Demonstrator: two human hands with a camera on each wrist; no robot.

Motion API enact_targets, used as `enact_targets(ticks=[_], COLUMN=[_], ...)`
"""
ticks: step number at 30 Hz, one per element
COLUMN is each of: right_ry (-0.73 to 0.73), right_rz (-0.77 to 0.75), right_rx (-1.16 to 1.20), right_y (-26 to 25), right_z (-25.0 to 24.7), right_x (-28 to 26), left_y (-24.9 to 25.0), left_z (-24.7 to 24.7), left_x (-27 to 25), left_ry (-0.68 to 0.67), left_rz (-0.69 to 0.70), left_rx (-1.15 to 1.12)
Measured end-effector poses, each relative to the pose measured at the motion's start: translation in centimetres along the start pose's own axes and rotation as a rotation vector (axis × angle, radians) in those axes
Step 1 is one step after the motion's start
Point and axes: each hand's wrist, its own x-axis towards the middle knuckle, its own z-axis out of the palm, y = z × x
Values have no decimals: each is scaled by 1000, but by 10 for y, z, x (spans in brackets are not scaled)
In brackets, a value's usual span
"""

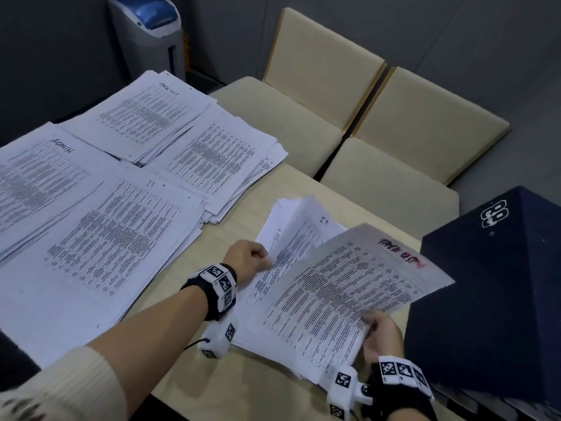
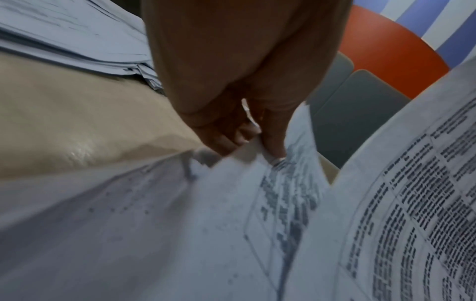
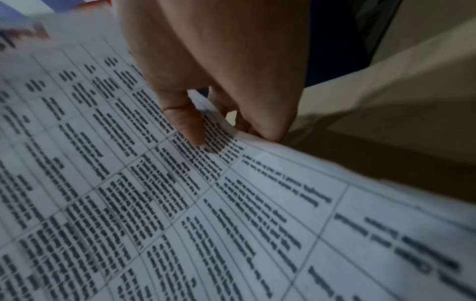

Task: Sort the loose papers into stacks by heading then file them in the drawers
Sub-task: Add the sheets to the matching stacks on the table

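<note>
Your right hand (image 1: pixel 381 335) pinches the near right edge of a printed sheet (image 1: pixel 343 293) headed in red marker, lifted clear of the unsorted pile (image 1: pixel 291 235); the right wrist view shows the thumb (image 3: pixel 190 126) on the print and the other fingers curled beneath. Your left hand (image 1: pixel 247 256) pinches the left edge of the next sheet (image 1: pixel 303 226), marked IT; only the left wrist view shows thumb and fingertip (image 2: pixel 275 142) clamped there. Sorted stacks lie on the table (image 1: pixel 239 384) at left: ADMIN stack (image 1: pixel 39 177), IT stack (image 1: pixel 106 238), two more beyond. Dark box (image 1: pixel 498 296) stands at right; its contents cannot be told.
</note>
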Motion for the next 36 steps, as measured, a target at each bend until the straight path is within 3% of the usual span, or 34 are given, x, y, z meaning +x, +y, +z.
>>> enact_targets(ticks=[5,7,13,17,21,23,26,29,36], right_ry=[-32,-48,114,144,16,-80,-175,-280,-387], right_rz=[-54,-56,-186,-222,-144,-77,-81,-68,-98], right_rx=[-119,-151,-253,-308,-268,-222,-224,-218,-152], right_y=[-6,-6,-13,-25,-36,-39,-38,-27,23], right_z=[4,7,12,23,52,71,101,136,213], right_x=[-8,-11,-27,-33,-42,-49,-61,-73,-96], left_y=[15,13,8,15,30,26,9,-4,-30], left_z=[-11,-15,-13,-10,-12,-19,-39,-68,-174], left_x=[-11,-9,1,-5,-20,-22,-22,-27,-42], left_ry=[-104,-129,83,262,17,-26,13,64,227], left_rz=[33,22,-26,107,148,131,20,-74,-113], left_rx=[-335,-360,-16,192,96,137,90,-137,-220])
